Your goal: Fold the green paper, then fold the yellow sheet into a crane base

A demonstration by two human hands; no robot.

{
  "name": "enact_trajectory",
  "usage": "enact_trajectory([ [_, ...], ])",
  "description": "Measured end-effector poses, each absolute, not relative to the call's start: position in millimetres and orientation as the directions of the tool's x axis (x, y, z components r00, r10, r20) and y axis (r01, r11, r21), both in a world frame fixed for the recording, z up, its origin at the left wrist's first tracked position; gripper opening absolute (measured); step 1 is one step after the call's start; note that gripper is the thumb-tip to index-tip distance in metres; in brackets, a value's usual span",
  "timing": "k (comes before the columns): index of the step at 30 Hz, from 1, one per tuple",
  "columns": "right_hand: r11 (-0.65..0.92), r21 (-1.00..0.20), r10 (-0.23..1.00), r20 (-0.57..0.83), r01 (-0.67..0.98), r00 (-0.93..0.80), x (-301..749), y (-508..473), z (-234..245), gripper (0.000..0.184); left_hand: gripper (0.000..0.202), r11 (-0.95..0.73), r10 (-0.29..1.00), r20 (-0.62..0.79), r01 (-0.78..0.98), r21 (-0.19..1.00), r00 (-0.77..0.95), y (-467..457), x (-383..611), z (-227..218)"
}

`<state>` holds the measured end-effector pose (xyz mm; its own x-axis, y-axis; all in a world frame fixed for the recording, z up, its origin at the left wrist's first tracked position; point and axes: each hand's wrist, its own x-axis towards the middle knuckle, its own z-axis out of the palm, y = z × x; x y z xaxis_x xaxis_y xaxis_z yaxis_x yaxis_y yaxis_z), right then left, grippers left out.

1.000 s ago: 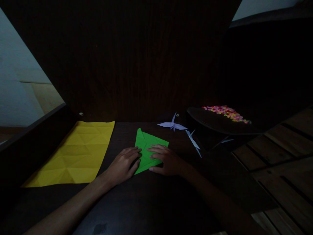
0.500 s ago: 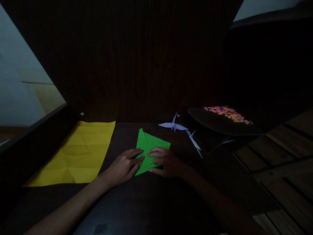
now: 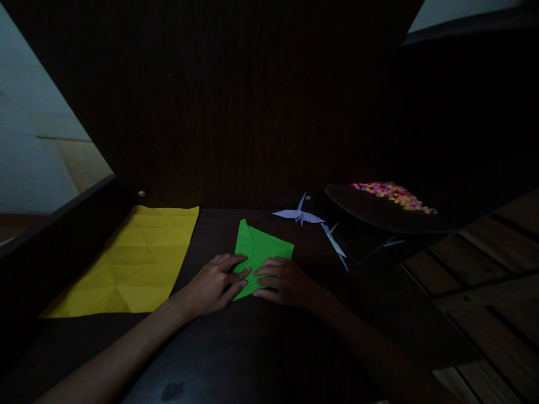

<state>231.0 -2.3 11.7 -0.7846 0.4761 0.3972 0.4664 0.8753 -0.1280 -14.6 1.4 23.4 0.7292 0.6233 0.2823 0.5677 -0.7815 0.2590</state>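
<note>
Currently: green paper (image 3: pixel 261 247), folded, lying on the surface (image 3: pixel 252 348); left hand (image 3: pixel 210 283) and right hand (image 3: pixel 283 282) flat on its near corner, fingers (image 3: pixel 236 274) slightly spread, pressing. Crease best firmed with edges aligned, pressure even

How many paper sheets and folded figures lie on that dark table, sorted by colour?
yellow sheet: 1
green folded paper, pressed by the left hand and right hand: 1
pale paper cranes: 2
Total: 4
</note>
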Motion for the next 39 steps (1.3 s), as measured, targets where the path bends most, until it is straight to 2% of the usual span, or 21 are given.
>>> enact_trajectory([
  [6,0.886,-0.107,0.453,0.408,0.451,-0.793,227,-4,9,0.022,0.031,-0.783,0.621,0.235,0.578,0.230,0.748,1,-15,23],
  [14,0.908,-0.051,0.383,0.503,0.415,-0.775,223,-3,4,0.017,0.032,-0.811,0.584,0.256,0.547,0.206,0.770,1,-16,20],
  [19,0.901,-0.121,0.412,0.536,0.416,-0.737,223,-5,10,0.009,0.039,-0.815,0.579,0.240,0.545,0.196,0.780,0,-15,22],
  [30,0.874,-0.175,0.475,0.506,0.453,-0.720,230,-8,14,0.010,0.056,-0.818,0.575,0.194,0.556,0.145,0.795,-2,-15,26],
  [39,0.863,-0.213,0.503,0.455,0.459,-0.735,229,-9,19,0.018,0.048,-0.831,0.547,0.225,0.555,0.032,0.806,-4,-8,22],
])
